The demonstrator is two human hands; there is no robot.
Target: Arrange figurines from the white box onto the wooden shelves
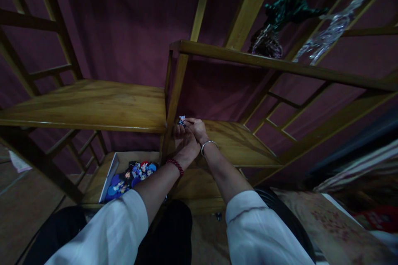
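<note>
Both of my hands meet above the middle wooden shelf, close to an upright post. A small figurine with pale, ear-like points on its head sticks up from between my fingers. My right hand pinches it from the right side. Below and to the left, my left hand has its fingers curled up at the figurine's lower part, which they partly hide. The wrists nearly cross; a red beaded bracelet circles the left one and a silver bangle the right.
A white open box full of small colourful figures rests on the low shelf at left. A bare-looking wooden shelf sits above it. Dark green and clear ornaments stand at upper right. A patterned cushion lies at lower right.
</note>
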